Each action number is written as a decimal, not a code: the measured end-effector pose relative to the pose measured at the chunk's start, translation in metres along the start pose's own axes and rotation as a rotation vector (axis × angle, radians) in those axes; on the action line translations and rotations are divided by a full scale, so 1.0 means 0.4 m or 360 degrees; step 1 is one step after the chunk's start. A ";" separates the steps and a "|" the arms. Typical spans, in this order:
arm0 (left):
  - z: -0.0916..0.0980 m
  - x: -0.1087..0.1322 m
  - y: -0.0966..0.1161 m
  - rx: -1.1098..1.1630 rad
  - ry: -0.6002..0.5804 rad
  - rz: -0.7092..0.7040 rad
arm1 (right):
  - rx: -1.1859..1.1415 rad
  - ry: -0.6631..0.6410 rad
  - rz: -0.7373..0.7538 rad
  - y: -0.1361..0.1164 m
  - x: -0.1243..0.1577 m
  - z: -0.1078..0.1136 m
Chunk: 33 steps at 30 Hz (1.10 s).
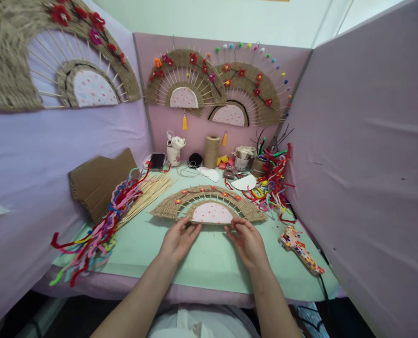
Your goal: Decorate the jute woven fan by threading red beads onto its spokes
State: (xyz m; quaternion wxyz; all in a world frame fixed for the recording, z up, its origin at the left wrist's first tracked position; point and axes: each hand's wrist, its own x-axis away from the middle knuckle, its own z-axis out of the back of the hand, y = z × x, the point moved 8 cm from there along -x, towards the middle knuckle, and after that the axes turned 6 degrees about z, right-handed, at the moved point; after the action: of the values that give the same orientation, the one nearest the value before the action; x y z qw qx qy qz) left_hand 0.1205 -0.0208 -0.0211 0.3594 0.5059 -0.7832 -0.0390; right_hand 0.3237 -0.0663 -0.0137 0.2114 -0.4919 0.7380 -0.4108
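Observation:
In the middle of the table lies a twine-wrapped decorative fan [212,213], with small red-orange flowers along its arc, thin sticks as ribs and a pink dotted half-circle at its base. My left hand [181,234] grips the lower edge at the left of the half-circle, thumb in front. At the right end of that same edge, my right hand [246,237] pinches the fan between thumb and fingers. The fan is tilted a little toward me, its arc pointing away.
Left are fuzzy pipe cleaners [115,206], thin sticks [147,195] and cardboard [103,180]. A twine spool [212,152] and white half-circle [244,182] stand or lie behind. On the right are more pipe cleaners [277,178] and a patterned glue gun [300,249] with its cord. Finished fans [186,77] hang on the back panel.

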 end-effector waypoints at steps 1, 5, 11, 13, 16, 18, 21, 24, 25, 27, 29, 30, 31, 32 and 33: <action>0.000 -0.005 -0.002 0.0017 0.0041 -0.0021 | -0.0006 -0.0019 0.0004 0.000 0.000 -0.004; -0.015 -0.025 0.012 0.0050 0.0126 -0.0110 | -0.0032 -0.0043 0.0001 0.005 0.002 -0.012; -0.022 -0.041 0.002 -0.0130 0.0104 0.0102 | 0.0015 -0.0121 -0.0022 0.009 0.015 -0.019; -0.010 -0.032 0.002 -0.0209 0.0066 0.0132 | 0.0038 -0.0135 -0.0038 0.003 0.022 -0.018; 0.015 -0.009 0.027 -0.0255 0.0003 0.0049 | 0.0095 -0.0145 -0.0040 -0.016 0.032 -0.012; 0.035 0.004 0.050 -0.0266 -0.0031 -0.0008 | 0.0169 -0.0146 -0.0006 -0.033 0.036 -0.002; 0.065 0.019 0.081 -0.0299 -0.0066 -0.0068 | 0.0396 -0.0111 0.0208 -0.077 0.033 0.018; 0.094 0.033 0.101 -0.0320 -0.0074 -0.0121 | 0.0821 -0.0079 0.0559 -0.138 0.027 0.021; 0.099 0.038 0.104 -0.0324 -0.0084 -0.0132 | 0.0964 -0.0084 0.0675 -0.158 0.025 0.013; 0.105 0.049 0.105 -0.0329 -0.0114 -0.0134 | 0.1223 -0.0117 0.0922 -0.197 0.023 -0.019; 0.106 0.058 0.104 -0.0336 -0.0136 -0.0122 | 0.1482 -0.0179 0.1197 -0.229 0.023 -0.070; 0.107 0.061 0.103 -0.0341 -0.0139 -0.0114 | 0.1611 -0.0224 0.1322 -0.238 0.022 -0.099; 0.108 0.064 0.102 -0.0349 -0.0137 -0.0106 | 0.1732 -0.0276 0.1422 -0.242 0.020 -0.129; 0.109 0.065 0.101 -0.0360 -0.0133 -0.0099 | 0.1841 -0.0330 0.1490 -0.239 0.015 -0.155; 0.110 0.066 0.099 -0.0376 -0.0129 -0.0091 | 0.1931 -0.0374 0.1526 -0.232 0.007 -0.177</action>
State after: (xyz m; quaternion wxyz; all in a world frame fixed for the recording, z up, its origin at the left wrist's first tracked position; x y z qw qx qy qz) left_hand 0.0577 -0.0364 -0.0229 0.3832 0.4802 -0.7723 -0.1616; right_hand 0.3232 -0.0574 0.1027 0.6746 0.0419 0.4891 -0.5514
